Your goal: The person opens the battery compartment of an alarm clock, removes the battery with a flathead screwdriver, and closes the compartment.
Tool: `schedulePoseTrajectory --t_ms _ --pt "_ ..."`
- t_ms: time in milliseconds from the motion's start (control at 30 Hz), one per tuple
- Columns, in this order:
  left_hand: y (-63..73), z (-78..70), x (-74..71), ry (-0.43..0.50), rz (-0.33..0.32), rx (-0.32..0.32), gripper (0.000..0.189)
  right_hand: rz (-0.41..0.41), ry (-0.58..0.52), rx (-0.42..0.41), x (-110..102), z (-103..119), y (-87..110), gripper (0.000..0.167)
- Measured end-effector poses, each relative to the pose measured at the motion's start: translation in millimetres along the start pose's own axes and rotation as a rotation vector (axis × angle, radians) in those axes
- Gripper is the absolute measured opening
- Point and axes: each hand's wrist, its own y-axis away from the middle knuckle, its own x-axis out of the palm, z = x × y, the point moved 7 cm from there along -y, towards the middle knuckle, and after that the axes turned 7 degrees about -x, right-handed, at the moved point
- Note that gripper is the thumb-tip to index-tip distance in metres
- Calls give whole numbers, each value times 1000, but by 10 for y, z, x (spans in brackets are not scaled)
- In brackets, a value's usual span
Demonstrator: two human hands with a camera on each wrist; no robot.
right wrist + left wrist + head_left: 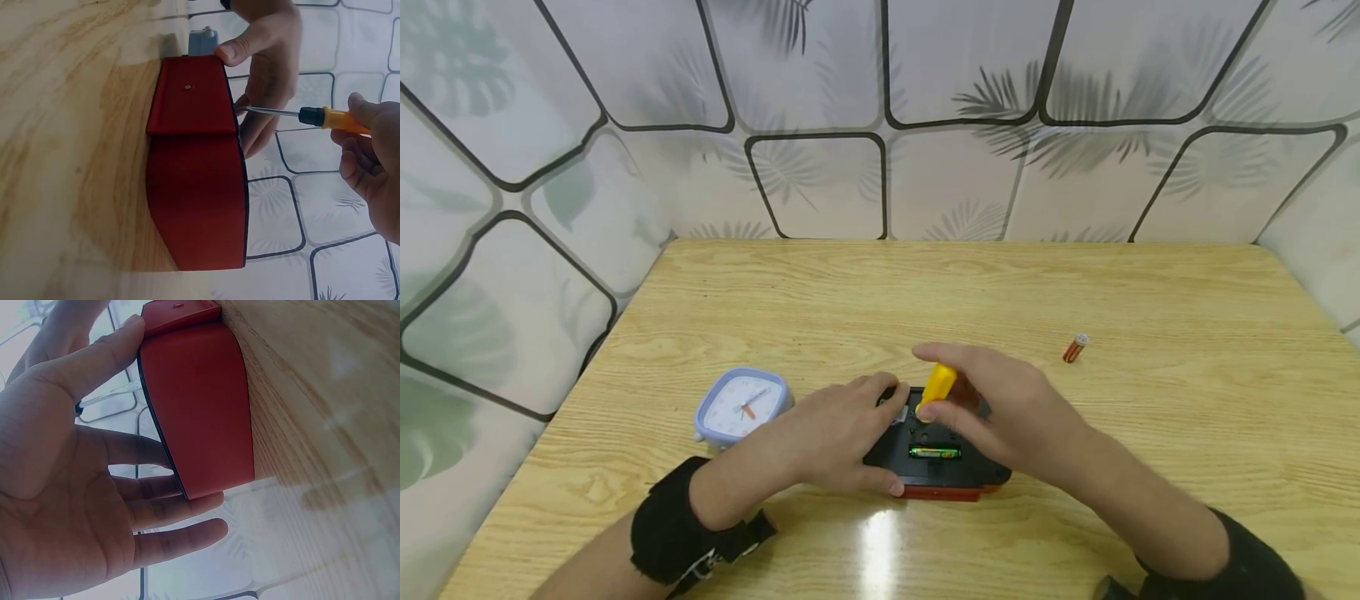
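Note:
A red box-shaped device (197, 200) with a black back panel (973, 473) lies panel up on the table. My left hand (838, 433) steadies it, thumb on the near edge and fingers across the panel's left part. Between thumb and fingers, my right hand (1022, 408) grips a screwdriver by its yellow handle (937, 385). In the right wrist view the screwdriver's metal shaft (272, 111) reaches down to the panel; its tip is hidden near the left fingers. A green battery (935, 452) sits in a slot in the panel.
Left of my left hand stands a light blue clock (747, 404) with a white dial. A red-brown battery (1075, 348) lies on the wooden table (865, 308), beyond my right hand. Patterned panels (820, 187) rise behind the table's far edge.

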Motion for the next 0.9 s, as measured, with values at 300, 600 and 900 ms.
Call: schedulePoseTrajectory --t_ms 300,600,900 --pt "2 -3 -1 -19 -5 11 106 9 9 -79 99 44 23 51" --pt "-5 -7 -7 -19 -22 33 109 -42 57 -146 167 131 24 45" --pt "144 -55 -371 230 -284 224 53 -63 242 -167 155 156 37 49"
